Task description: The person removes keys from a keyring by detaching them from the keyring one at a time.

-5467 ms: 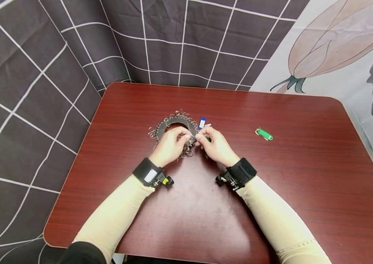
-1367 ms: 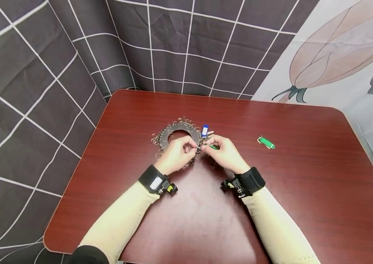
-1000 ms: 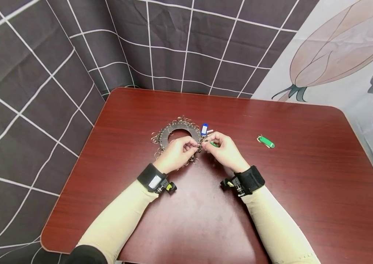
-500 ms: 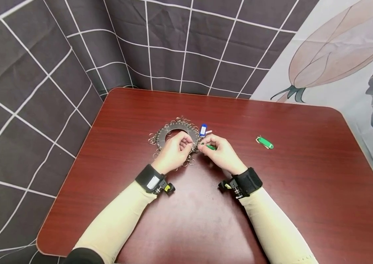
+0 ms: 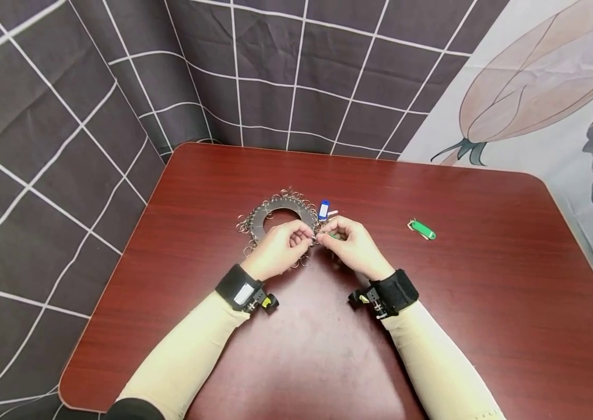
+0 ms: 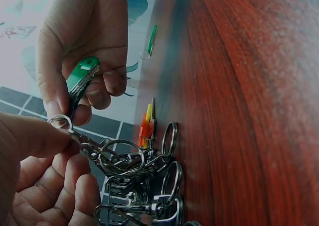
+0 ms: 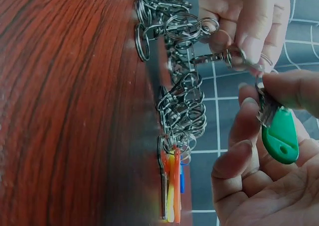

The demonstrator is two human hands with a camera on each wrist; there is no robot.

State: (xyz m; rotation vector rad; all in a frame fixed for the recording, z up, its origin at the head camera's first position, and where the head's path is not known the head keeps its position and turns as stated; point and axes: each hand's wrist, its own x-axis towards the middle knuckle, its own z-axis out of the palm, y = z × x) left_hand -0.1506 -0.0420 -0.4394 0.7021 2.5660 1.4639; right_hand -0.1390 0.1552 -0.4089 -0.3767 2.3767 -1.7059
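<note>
1. The left hand (image 5: 279, 249) pinches a small metal clasp (image 7: 219, 56) on the flat dark ring hung with metal key rings (image 5: 279, 211), which lies on the red-brown wooden table (image 5: 485, 303).
2. The right hand (image 5: 355, 247) pinches a green plastic key tag (image 7: 280, 136) against that clasp.
3. Another green key tag (image 5: 422, 228) lies well apart.

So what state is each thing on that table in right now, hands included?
Key organizer ring: flat on the table, clips all round.
Clip: pinched by left hand.
Green key tag: gripped in right hand, its split ring at the clip.
Second green tag: loose on table.
Blue tag: lying beside the ring.
</note>
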